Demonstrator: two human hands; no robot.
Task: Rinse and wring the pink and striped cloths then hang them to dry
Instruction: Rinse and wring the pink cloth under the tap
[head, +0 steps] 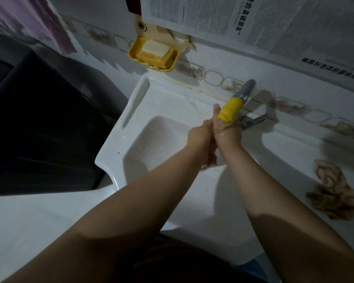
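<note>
Over the white sink (119, 127), below its yellow-tipped tap (230, 110), my left hand (199, 135) and right hand (227, 132) clasp the pink cloth (209, 160) in rinsing; the striped cloth (333, 190) waits right; wringing seems next.

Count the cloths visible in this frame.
3: a pink cloth bunched between the left hand and right hand over the sink; a striped cloth crumpled on the right ledge; a pink one hanging top left.
</note>
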